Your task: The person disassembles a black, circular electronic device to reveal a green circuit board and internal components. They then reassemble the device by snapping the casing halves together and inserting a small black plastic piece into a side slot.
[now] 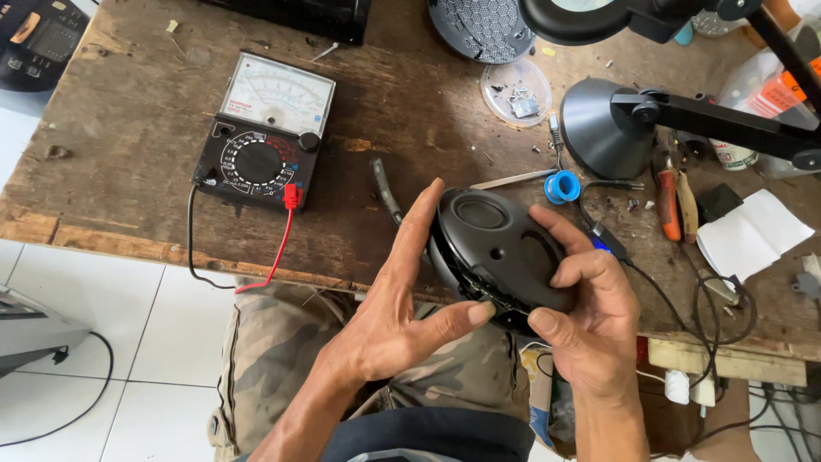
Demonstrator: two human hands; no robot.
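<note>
Both hands grasp a black oval casing (500, 248) at the near edge of the wooden counter (137, 111), above the lap; left hand (389, 316) flat along its left side, thumb at the lower seam; right hand (590, 321) wrapped over the right side — thumb at the same seam. Analogue multimeter (265, 128) lies well left; lamp base (599, 124), blue solder spool (562, 186) and pliers (676, 201) behind.
</note>
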